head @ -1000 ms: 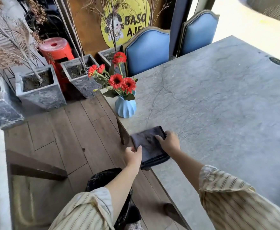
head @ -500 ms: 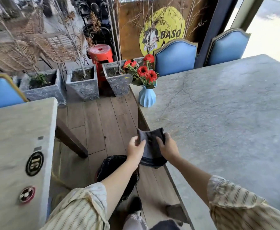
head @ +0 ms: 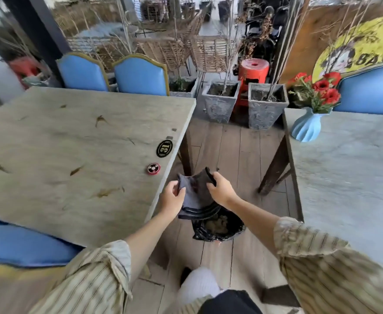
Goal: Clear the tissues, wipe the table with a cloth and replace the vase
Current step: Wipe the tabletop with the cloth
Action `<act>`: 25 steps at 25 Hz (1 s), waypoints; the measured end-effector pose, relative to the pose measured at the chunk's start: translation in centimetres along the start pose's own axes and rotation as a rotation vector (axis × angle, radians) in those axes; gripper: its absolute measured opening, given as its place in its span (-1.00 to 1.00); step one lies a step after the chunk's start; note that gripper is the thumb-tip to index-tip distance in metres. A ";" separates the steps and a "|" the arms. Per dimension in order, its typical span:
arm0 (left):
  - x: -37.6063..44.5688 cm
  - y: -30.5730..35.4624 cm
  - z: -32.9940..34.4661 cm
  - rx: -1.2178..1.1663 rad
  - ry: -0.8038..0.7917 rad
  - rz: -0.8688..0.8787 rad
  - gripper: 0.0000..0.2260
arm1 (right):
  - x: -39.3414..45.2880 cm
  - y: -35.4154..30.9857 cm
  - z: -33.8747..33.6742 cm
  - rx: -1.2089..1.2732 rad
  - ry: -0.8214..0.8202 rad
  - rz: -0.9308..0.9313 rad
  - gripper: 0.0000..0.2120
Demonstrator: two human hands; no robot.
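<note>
- Since half a second ago, both hands are carrying the cloth (head: 196, 192) away from the grey counter (head: 349, 177) and out over the aisle, and the view is swinging left so that a second, beige counter (head: 77, 155) is filling the left half.
- Between the two counter edges, a strip of wooden floor (head: 231, 143) is lying open, running back to two stone planters (head: 220, 100) and a red stool (head: 252, 71).
- Directly under the hands, a black-lined bin (head: 220, 227) is sitting on that floor, taking up part of the gap near the beige counter's corner.
- Left hand (head: 171, 200) fingers are curling closed on the cloth's left edge; right hand (head: 220, 189) fingers are pinching its upper right corner.
- Held in the air over the bin, the cloth is touching neither counter; it is hanging folded, its long axis running roughly from the upper corners down toward the person, with stacked folded edges showing at the bottom.
- It is looking dark grey-blue with a darker border, soft and thick, sagging between the two grips.
- At the near left corner of the grey counter, the blue ribbed vase (head: 306, 128) of red flowers (head: 322, 89) is standing upright, close to the edge.
- On the beige counter, a black number disc (head: 164, 148) and a small red button (head: 153, 168) are sitting near the right edge, and brown leaf scraps (head: 104, 192) are lying scattered across the top.
- Blue chairs (head: 140, 75) are standing pushed in along the far sides of both counters.
</note>
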State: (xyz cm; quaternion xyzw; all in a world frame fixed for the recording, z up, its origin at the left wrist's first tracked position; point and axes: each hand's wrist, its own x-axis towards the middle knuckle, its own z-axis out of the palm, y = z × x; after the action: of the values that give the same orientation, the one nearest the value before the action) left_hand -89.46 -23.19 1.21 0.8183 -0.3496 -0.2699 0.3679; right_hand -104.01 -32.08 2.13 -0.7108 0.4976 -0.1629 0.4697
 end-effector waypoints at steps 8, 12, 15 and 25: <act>1.5 -9.6 -12.4 0.133 0.108 -0.096 -0.77 | 1.4 -7.3 13.4 -0.099 -0.164 -0.109 -0.70; 3.6 -13.2 -17.1 0.194 -0.035 -0.079 -0.72 | 1.4 -9.4 19.3 -0.079 -0.145 -0.028 -0.58; 5.6 -15.2 -18.9 0.140 -0.212 -0.195 -0.67 | 1.5 -10.7 23.0 -0.192 -0.029 0.022 -0.48; 12.9 -21.7 -27.7 0.393 -0.048 -0.056 -0.78 | 1.1 -11.1 32.5 -0.679 0.039 0.203 0.16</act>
State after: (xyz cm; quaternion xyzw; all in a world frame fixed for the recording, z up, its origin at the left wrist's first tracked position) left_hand -54.14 -11.12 -2.14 0.8770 -0.3815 -0.2261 0.1848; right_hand -74.61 -15.87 -5.34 -0.7700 0.6005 0.0459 0.2107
